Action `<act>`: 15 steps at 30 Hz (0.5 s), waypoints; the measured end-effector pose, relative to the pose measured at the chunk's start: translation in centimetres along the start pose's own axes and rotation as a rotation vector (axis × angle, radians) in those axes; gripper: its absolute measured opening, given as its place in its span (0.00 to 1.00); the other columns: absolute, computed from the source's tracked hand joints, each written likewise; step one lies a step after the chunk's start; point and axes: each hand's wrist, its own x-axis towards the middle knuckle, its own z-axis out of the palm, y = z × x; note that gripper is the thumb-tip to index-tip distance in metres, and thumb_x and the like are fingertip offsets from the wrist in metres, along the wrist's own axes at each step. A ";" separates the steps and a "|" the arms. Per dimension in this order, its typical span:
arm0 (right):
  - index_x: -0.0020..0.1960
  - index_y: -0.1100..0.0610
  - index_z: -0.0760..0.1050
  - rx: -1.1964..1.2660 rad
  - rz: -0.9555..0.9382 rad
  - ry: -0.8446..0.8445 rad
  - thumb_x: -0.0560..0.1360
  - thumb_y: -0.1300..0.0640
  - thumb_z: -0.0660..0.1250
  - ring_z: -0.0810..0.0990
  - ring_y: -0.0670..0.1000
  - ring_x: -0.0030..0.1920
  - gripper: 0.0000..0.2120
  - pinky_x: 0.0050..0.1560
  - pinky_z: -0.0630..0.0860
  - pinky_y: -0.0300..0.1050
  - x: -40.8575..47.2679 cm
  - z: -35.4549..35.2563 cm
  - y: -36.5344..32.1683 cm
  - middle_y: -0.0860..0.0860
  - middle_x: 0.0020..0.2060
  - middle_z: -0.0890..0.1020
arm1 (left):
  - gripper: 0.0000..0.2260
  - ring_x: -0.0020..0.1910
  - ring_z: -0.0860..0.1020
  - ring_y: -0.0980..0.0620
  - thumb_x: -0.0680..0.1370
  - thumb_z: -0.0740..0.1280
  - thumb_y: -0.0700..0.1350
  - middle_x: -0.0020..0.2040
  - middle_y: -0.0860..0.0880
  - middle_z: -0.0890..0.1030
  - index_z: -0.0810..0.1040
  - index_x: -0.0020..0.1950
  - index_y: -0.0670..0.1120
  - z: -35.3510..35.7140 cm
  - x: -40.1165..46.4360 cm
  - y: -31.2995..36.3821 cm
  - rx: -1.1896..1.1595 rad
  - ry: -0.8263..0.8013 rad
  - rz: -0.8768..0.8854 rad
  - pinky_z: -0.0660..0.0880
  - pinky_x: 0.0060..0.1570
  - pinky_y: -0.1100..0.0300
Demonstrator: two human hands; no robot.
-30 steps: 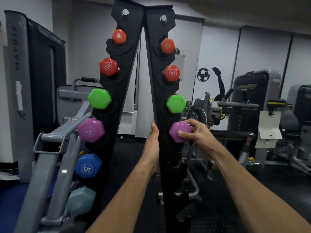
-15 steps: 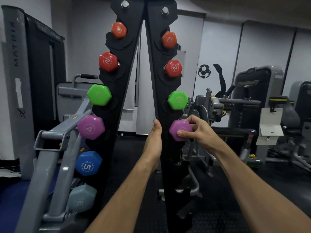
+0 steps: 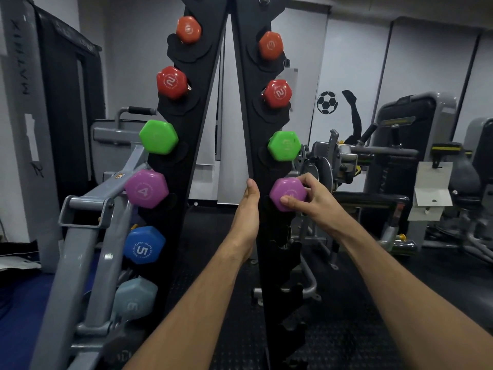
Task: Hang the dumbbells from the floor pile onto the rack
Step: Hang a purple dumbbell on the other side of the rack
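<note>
Gripping the purple dumbbell (image 3: pixel 286 194) by its end, my right hand (image 3: pixel 313 201) is wrapping thumb and fingers around the hexagonal head, which is sitting at the right upright's fourth slot on the black rack (image 3: pixel 256 145), just under the green dumbbell (image 3: pixel 284 145). My left hand (image 3: pixel 246 217) is lying flat and unclenched against that upright's inner edge, holding nothing.

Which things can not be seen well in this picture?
Head view:
- Floor pile: outside the frame.
- Purple dumbbell number: covered by the right hand fingers.
- Left hand grip: hidden by the rack upright.
- Rack top: cut off by the upper edge.
</note>
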 end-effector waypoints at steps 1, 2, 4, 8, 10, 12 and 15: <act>0.60 0.54 0.74 -0.009 -0.004 0.013 0.68 0.46 0.80 0.86 0.52 0.50 0.26 0.54 0.81 0.51 -0.3 0.2 0.0 0.56 0.53 0.85 | 0.48 0.78 0.66 0.55 0.64 0.54 0.86 0.78 0.58 0.69 0.64 0.79 0.63 -0.1 -0.1 -0.2 0.009 0.003 0.003 0.61 0.78 0.43; 0.62 0.53 0.75 -0.023 -0.007 0.031 0.69 0.45 0.79 0.85 0.51 0.51 0.26 0.56 0.82 0.52 -0.4 0.4 -0.1 0.54 0.53 0.85 | 0.47 0.78 0.66 0.56 0.65 0.54 0.85 0.79 0.58 0.69 0.64 0.79 0.63 -0.1 -0.1 -0.3 0.023 0.008 0.011 0.61 0.78 0.43; 0.66 0.50 0.75 -0.066 -0.010 0.071 0.70 0.42 0.79 0.84 0.48 0.55 0.29 0.62 0.81 0.55 -1.1 0.9 -0.3 0.50 0.56 0.84 | 0.46 0.78 0.65 0.56 0.67 0.54 0.84 0.79 0.58 0.68 0.63 0.80 0.62 -0.1 -0.5 -0.5 0.050 0.019 0.033 0.61 0.78 0.43; 0.77 0.46 0.66 -0.130 -0.025 0.162 0.69 0.37 0.77 0.77 0.43 0.66 0.41 0.70 0.74 0.48 -3.1 2.2 -0.8 0.44 0.69 0.77 | 0.42 0.79 0.63 0.56 0.74 0.53 0.78 0.81 0.56 0.65 0.61 0.82 0.57 -0.1 -2.3 0.7 0.106 0.060 0.092 0.59 0.80 0.45; 0.81 0.46 0.60 -0.167 -0.016 0.231 0.73 0.40 0.76 0.72 0.44 0.71 0.43 0.72 0.69 0.46 -4.5 3.0 -0.9 0.46 0.74 0.73 | 0.34 0.79 0.62 0.55 0.80 0.53 0.70 0.81 0.55 0.63 0.60 0.83 0.54 -0.6 -2.9 0.3 0.102 0.086 0.101 0.58 0.80 0.46; 0.82 0.48 0.58 -0.221 -0.027 0.310 0.74 0.41 0.75 0.69 0.47 0.75 0.43 0.76 0.67 0.50 -5.8 3.8 -0.4 0.49 0.76 0.71 | 0.30 0.78 0.64 0.55 0.83 0.53 0.66 0.80 0.55 0.65 0.61 0.82 0.53 -1.0 -3.6 -0.2 0.111 0.113 0.105 0.59 0.80 0.47; 0.83 0.49 0.56 -0.264 -0.054 0.408 0.76 0.41 0.73 0.61 0.47 0.80 0.43 0.80 0.63 0.54 -8.1 5.5 0.5 0.48 0.82 0.62 | 0.27 0.76 0.67 0.57 0.85 0.54 0.63 0.77 0.58 0.68 0.63 0.81 0.53 -1.6 -4.8 -1.4 0.132 0.130 0.099 0.61 0.79 0.49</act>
